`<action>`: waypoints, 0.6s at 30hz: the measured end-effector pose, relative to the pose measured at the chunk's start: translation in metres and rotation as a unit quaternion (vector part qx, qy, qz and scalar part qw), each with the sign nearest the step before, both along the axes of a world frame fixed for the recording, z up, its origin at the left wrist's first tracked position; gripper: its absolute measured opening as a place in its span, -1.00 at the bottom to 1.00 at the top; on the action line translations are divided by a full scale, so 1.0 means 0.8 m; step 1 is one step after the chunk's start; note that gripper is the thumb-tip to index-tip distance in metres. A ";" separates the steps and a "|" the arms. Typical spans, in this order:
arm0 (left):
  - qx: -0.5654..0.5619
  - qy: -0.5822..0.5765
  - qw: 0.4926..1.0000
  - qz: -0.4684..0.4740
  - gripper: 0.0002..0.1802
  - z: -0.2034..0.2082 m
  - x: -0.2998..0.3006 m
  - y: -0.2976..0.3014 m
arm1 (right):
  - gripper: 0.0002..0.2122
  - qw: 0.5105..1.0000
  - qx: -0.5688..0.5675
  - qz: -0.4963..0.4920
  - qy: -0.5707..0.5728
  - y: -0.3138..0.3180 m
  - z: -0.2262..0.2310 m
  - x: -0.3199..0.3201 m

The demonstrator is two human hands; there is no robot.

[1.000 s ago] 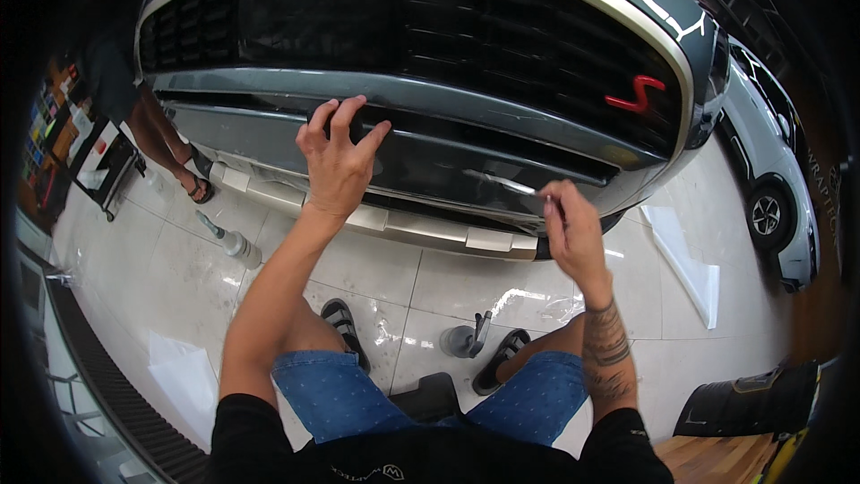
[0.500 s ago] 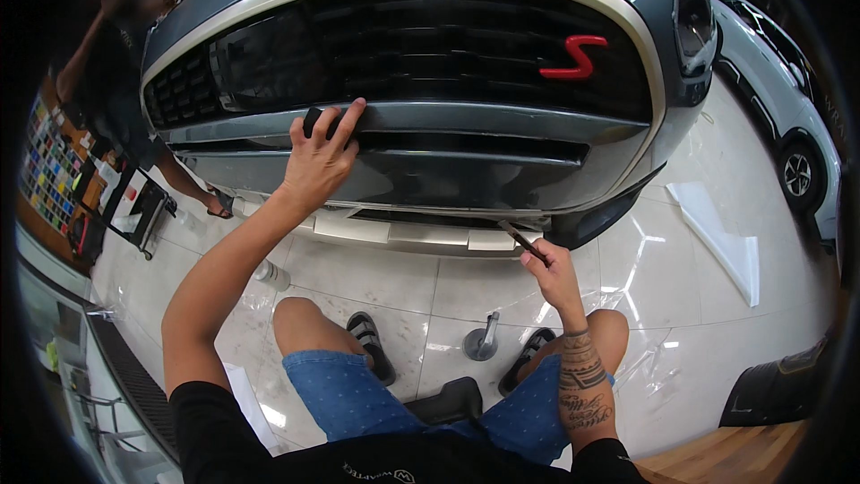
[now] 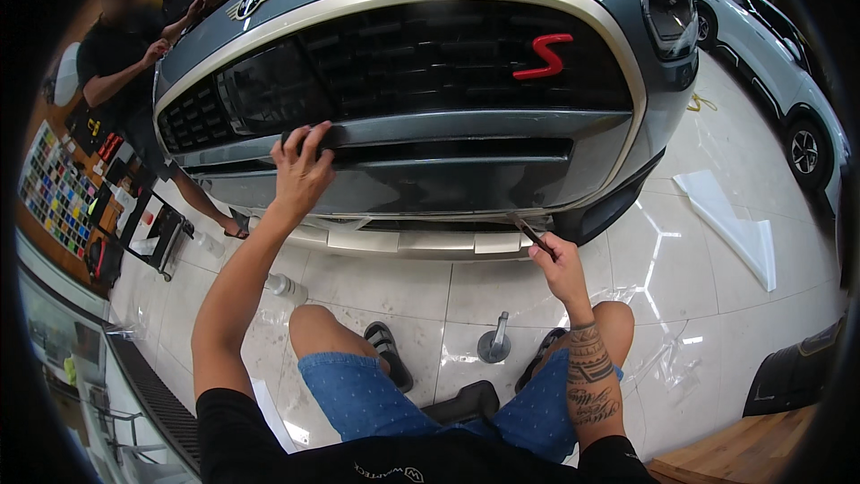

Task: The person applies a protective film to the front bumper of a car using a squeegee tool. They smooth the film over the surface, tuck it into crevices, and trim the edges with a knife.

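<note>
A dark grey car front fills the upper middle, with a black grille (image 3: 421,63) and a grey bumper bar (image 3: 448,128) below it. My left hand (image 3: 303,170) is pressed against the left part of this bar, fingers bent over a small black pad (image 3: 292,137), mostly covered by them. Lower right, my right hand (image 3: 560,269) grips a slim dark cutter (image 3: 540,243), its pale tip pointing up and left at the bumper's lower edge. Thin clear film (image 3: 354,222) hangs along that lower edge, above a pale silver strip (image 3: 363,240).
A spray bottle (image 3: 287,287) lies on the tiled floor left of my knees. Between my feet stands a grey round-based metal object (image 3: 493,345). White sheeting (image 3: 730,224) lies right, near a white car (image 3: 779,72). Another person (image 3: 125,63) stands far left by a black cart (image 3: 157,237).
The view has shifted, showing more of the person at left. My left hand has slid a little left along the bar with the pad. My right hand keeps the cutter near the lower edge.
</note>
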State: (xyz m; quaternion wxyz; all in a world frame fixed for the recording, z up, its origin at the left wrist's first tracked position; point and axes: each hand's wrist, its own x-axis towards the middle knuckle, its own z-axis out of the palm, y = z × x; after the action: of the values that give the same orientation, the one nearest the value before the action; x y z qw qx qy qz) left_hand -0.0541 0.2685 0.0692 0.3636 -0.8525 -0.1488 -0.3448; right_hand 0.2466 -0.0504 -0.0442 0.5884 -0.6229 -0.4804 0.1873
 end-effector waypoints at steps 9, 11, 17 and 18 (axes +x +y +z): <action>-0.020 -0.157 0.974 0.164 -0.80 0.002 -0.115 0.044 | -0.80 1.000 -0.018 -0.016 0.009 -0.005 -0.005 0.008; -0.010 -0.205 0.944 0.259 -0.82 0.018 -0.177 0.065 | -0.76 1.000 -0.016 -0.016 0.018 -0.008 -0.003 0.008; -0.168 -0.508 0.753 0.382 -0.62 0.069 -0.455 0.128 | -0.59 0.997 -0.002 0.075 0.032 0.006 -0.018 0.000; -0.191 -0.399 0.836 0.325 -0.63 0.063 -0.461 0.121 | -0.57 0.995 -0.002 0.096 0.019 0.011 -0.025 -0.001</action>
State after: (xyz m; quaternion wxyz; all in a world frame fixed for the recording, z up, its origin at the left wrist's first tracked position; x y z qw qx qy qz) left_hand -0.4229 0.3649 0.1195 0.1942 -0.5957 -0.6126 -0.4818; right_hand 0.2458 -0.0415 -0.0643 0.5754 -0.5715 -0.5260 0.2562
